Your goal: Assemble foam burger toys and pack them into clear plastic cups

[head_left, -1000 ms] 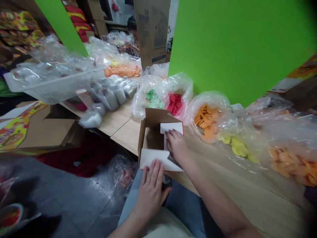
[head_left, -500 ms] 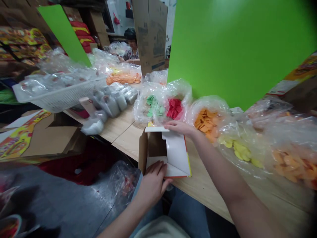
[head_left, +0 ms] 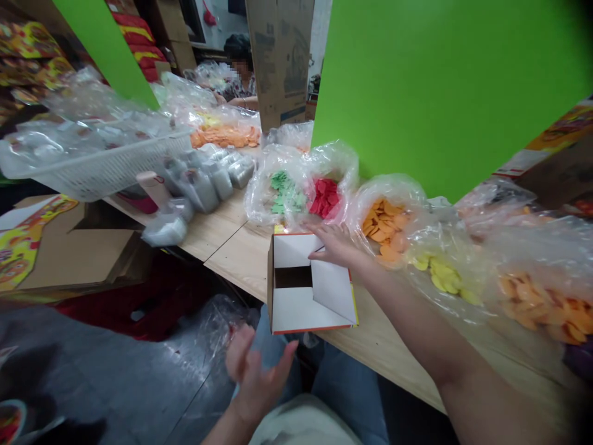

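Note:
A small cardboard box [head_left: 306, 290] with white inner flaps and a red-yellow edge stands open at the near edge of the wooden table [head_left: 231, 238]. My right hand [head_left: 334, 242] rests on its far flap, fingers stretched flat. My left hand [head_left: 254, 377] hovers below the table edge over my lap, fingers apart and holding nothing, a little blurred. Behind the box lie clear bags of green chips [head_left: 285, 191], red chips [head_left: 325, 196], orange chips [head_left: 383, 227] and yellow chips [head_left: 440, 275].
A white plastic basket [head_left: 92, 167] of clear packets sits at the left, with grey packets [head_left: 208, 179] beside it. Flat cardboard [head_left: 78, 253] lies on the floor. Green boards stand behind the table. Another person sits at the far end by a tall carton [head_left: 282, 59].
My left hand let go of the box's near flap and dropped toward my lap. My right hand moved from inside the box to its far flap. The flaps now lie folded inward.

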Available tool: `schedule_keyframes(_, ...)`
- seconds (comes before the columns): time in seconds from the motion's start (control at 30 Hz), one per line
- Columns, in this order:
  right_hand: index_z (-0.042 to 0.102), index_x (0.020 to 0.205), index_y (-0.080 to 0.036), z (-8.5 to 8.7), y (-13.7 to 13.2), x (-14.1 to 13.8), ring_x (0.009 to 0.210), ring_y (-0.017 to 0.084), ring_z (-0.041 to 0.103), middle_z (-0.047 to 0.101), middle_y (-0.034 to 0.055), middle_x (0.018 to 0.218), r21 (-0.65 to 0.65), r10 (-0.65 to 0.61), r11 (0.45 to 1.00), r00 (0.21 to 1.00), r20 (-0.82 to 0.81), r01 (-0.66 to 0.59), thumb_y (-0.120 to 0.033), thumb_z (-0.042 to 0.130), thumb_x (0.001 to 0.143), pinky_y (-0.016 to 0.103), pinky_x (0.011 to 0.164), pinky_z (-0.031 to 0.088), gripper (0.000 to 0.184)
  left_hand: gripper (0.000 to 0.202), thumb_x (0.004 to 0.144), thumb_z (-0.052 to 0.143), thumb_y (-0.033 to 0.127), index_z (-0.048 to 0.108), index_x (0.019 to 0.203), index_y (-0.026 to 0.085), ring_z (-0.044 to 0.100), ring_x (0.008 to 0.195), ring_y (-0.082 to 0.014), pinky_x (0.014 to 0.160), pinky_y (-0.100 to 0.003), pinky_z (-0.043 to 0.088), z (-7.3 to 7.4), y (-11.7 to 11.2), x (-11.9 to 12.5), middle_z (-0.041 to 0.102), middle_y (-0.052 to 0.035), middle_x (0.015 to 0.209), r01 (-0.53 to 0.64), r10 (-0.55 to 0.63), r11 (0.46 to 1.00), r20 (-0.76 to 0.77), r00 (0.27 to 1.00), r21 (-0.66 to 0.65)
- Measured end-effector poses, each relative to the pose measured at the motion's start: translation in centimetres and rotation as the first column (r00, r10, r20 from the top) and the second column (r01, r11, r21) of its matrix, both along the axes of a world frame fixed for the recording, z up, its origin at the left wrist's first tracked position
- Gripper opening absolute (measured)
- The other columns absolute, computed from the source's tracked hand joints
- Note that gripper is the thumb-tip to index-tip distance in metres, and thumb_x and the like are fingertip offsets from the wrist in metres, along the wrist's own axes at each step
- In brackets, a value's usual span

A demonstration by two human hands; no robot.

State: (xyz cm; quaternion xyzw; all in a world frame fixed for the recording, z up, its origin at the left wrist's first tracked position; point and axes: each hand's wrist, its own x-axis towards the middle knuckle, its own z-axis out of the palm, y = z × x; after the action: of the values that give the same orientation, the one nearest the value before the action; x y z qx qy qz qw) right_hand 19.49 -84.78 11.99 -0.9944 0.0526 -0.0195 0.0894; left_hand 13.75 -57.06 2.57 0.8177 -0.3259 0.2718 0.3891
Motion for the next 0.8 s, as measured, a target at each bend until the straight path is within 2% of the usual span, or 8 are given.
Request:
schedule_keyframes(0.03, 0.026, 0.136, -0.031, 0.1, -0.2, -0.1, 0.122, 0.032, 0.031, 0.039, 0.0075, 0.135, 0.012, 0.017, 1.000, 1.000, -0.012, -0.017, -0.050, 0.062, 0.069, 0.054, 0.100, 0.013, 0.079, 0.088, 0.072, 0.065, 0.031, 0.009, 0.140, 0.024, 0.032, 0.127, -0.0310, 0.096, -0.049, 0.038, 0.6, -0.5, 0.5, 0.026, -0.0141, 0.142, -0.066, 0.066, 0.998, -0.004, 0.998, 0.001)
schedule_keyframes(0.1, 0.026, 0.137, -0.030, 0.2, -0.5, -0.1, 0.124, 0.031, 0.030, 0.037, 0.0072, 0.137, 0.049, 0.051, 0.998, 0.998, -0.037, -0.049, -0.050, 0.059, 0.072, 0.052, 0.101, 0.014, 0.075, 0.076, 0.079, 0.056, 0.033, 0.012, 0.140, 0.019, 0.029, 0.129, -0.0297, 0.101, -0.050, 0.031, 2.0, -2.1, 2.0, 0.029, -0.0146, 0.142, 0.032, -0.035, 0.981, 0.011, 0.999, 0.191)
schedule_keyframes(0.17, 0.031, 0.135, -0.028, 0.4, -0.7, -0.1, 0.124, 0.030, 0.031, 0.037, 0.0071, 0.137, 0.089, 0.058, 0.995, 0.997, -0.048, -0.053, -0.049, 0.051, 0.078, 0.048, 0.102, 0.018, 0.064, 0.062, 0.084, 0.047, 0.038, 0.022, 0.139, 0.022, 0.026, 0.130, -0.0277, 0.105, -0.051, 0.022, 3.4, -3.8, 3.2, 0.034, -0.0103, 0.141, 0.203, -0.216, 0.876, -0.022, 0.976, 0.437)
schedule_keyframes(0.23, 0.038, 0.131, -0.026, 0.4, -0.7, -0.1, 0.123, 0.027, 0.033, 0.040, 0.0066, 0.136, 0.121, 0.040, 0.992, 0.999, -0.038, -0.035, -0.047, 0.038, 0.086, 0.046, 0.101, 0.020, 0.050, 0.061, 0.082, 0.042, 0.051, 0.031, 0.136, 0.024, 0.022, 0.132, -0.0288, 0.105, -0.053, 0.017, 4.2, -4.8, 3.9, 0.033, -0.0066, 0.142, 0.249, -0.264, 0.775, -0.059, 0.963, 0.580)
schedule_keyframes(0.33, 0.045, 0.125, -0.025, 0.4, -0.5, -0.2, 0.121, 0.025, 0.037, 0.045, 0.0059, 0.132, 0.133, 0.015, 0.991, 1.000, -0.003, -0.014, -0.042, 0.024, 0.092, 0.046, 0.100, 0.021, 0.043, 0.068, 0.079, 0.035, 0.061, 0.034, 0.135, 0.022, 0.016, 0.134, -0.0286, 0.104, -0.051, 0.021, 4.4, -4.9, 4.0, 0.026, -0.0041, 0.144, 0.200, -0.208, 0.709, -0.070, 0.976, 0.677)
schedule_keyframes(0.57, 0.044, 0.126, -0.022, -0.2, 0.4, -0.7, 0.118, 0.025, 0.039, 0.048, 0.0078, 0.128, 0.053, -0.032, 0.998, 0.993, 0.110, 0.026, -0.046, 0.026, 0.091, 0.047, 0.102, 0.018, 0.046, 0.069, 0.078, 0.041, 0.059, 0.036, 0.134, 0.019, 0.015, 0.134, -0.0289, 0.098, -0.050, 0.031, 4.3, -5.1, 3.7, 0.023, -0.0061, 0.145, 0.160, -0.187, 0.573, -0.062, 0.980, 0.804)
schedule_keyframes(0.7, 0.045, 0.124, -0.021, -0.7, 0.7, -0.7, 0.114, 0.025, 0.041, 0.054, 0.0083, 0.120, 0.007, -0.051, 0.999, 0.988, 0.149, 0.050, -0.050, 0.030, 0.089, 0.047, 0.102, 0.015, 0.049, 0.062, 0.079, 0.046, 0.052, 0.040, 0.131, 0.019, 0.018, 0.133, -0.0316, 0.095, -0.055, 0.032, 5.0, -5.6, 4.1, 0.028, -0.0099, 0.143, 0.174, -0.179, 0.561, -0.086, 0.980, 0.809)
schedule_keyframes(0.8, 0.046, 0.123, -0.019, -1.0, 0.9, -0.9, 0.115, 0.025, 0.040, 0.053, 0.0098, 0.120, 0.006, -0.080, 0.997, 0.970, 0.228, 0.080, -0.048, 0.033, 0.088, 0.046, 0.102, 0.017, 0.047, 0.055, 0.079, 0.052, 0.043, 0.041, 0.129, 0.024, 0.018, 0.133, -0.0299, 0.099, -0.052, 0.030, 4.7, -4.8, 4.5, 0.030, -0.0091, 0.143, 0.351, -0.357, 0.634, -0.142, 0.923, 0.689)
